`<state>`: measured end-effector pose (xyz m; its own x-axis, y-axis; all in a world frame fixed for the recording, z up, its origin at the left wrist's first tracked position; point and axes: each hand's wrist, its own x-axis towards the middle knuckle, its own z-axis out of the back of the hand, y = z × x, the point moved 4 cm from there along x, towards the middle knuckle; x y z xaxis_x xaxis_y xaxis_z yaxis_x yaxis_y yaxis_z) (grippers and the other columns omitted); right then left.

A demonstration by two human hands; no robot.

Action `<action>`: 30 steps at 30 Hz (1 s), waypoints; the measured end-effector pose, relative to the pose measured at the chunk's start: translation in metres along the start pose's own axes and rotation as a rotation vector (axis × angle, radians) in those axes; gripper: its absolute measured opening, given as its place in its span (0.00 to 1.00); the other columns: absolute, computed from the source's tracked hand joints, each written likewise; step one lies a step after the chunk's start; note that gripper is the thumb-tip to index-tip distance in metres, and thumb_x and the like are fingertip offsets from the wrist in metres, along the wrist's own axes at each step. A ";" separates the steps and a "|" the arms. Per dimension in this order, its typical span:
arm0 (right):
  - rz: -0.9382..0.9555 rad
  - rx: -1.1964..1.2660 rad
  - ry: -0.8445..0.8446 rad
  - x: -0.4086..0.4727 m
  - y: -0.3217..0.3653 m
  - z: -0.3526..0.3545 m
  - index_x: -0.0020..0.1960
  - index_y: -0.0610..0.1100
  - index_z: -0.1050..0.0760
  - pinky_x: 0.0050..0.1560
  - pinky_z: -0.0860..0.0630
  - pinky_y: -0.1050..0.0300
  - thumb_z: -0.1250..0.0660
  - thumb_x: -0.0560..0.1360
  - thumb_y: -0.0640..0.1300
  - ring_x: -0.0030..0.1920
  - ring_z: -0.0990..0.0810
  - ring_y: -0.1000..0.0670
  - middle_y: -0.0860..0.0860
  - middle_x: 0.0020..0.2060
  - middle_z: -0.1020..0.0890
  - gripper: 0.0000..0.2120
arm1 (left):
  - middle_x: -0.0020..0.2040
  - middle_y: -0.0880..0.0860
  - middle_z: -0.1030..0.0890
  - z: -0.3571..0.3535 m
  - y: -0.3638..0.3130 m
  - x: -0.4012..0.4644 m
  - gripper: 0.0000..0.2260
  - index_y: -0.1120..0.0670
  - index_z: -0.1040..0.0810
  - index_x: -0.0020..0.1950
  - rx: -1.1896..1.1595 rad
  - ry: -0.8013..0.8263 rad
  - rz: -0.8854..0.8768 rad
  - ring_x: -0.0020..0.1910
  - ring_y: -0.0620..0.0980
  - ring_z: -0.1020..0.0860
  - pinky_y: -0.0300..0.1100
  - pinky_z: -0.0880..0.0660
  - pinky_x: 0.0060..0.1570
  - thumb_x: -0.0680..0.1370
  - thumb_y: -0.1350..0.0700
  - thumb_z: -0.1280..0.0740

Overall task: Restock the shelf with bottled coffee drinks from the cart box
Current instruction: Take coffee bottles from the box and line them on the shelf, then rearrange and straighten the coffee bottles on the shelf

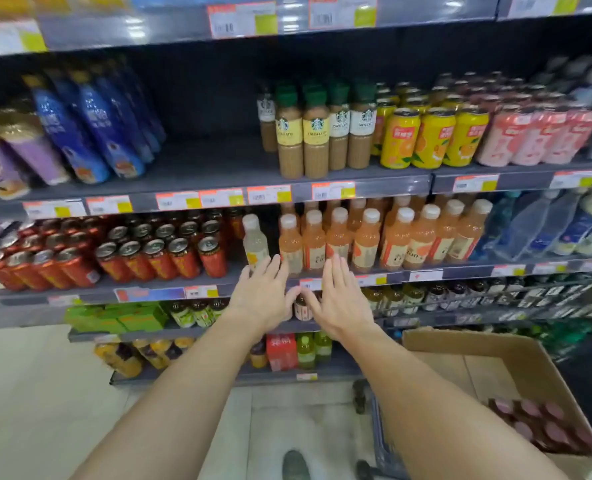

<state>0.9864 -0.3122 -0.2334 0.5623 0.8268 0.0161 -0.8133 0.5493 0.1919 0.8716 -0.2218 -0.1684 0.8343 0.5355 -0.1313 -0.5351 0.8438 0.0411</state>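
Both hands reach out with fingers straight and spread wide, holding nothing: the left hand and the right hand hover side by side at the front edge of a grey metal shelf lined with orange juice bottles with white caps. The green-capped bottled coffee drinks with cream and white labels stand two levels higher, beside yellow cans. The open brown cardboard box at lower right holds dark bottles with pink caps.
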 end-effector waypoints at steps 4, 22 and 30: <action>0.026 -0.008 0.113 -0.078 -0.009 -0.020 0.79 0.37 0.60 0.78 0.56 0.48 0.70 0.73 0.70 0.79 0.61 0.45 0.42 0.79 0.59 0.46 | 0.80 0.54 0.52 -0.036 -0.031 -0.068 0.29 0.56 0.51 0.79 0.014 0.068 0.030 0.79 0.51 0.54 0.56 0.51 0.75 0.83 0.41 0.54; -0.092 -0.015 0.305 -0.313 -0.095 -0.034 0.79 0.38 0.60 0.76 0.61 0.53 0.59 0.81 0.64 0.79 0.61 0.46 0.43 0.79 0.59 0.38 | 0.80 0.56 0.52 -0.103 -0.198 -0.198 0.30 0.58 0.53 0.79 -0.098 0.150 -0.060 0.79 0.53 0.54 0.57 0.51 0.75 0.83 0.42 0.55; -0.208 0.016 0.314 -0.336 -0.174 -0.020 0.79 0.36 0.58 0.77 0.60 0.52 0.57 0.82 0.61 0.79 0.60 0.45 0.40 0.79 0.58 0.36 | 0.80 0.55 0.51 -0.115 -0.296 -0.162 0.30 0.58 0.52 0.79 -0.117 0.197 -0.189 0.78 0.52 0.53 0.55 0.50 0.75 0.83 0.42 0.55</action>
<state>0.9359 -0.6826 -0.2918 0.6397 0.6961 -0.3260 -0.6829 0.7093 0.1745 0.8799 -0.5623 -0.2728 0.8848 0.3421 -0.3163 -0.3938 0.9119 -0.1153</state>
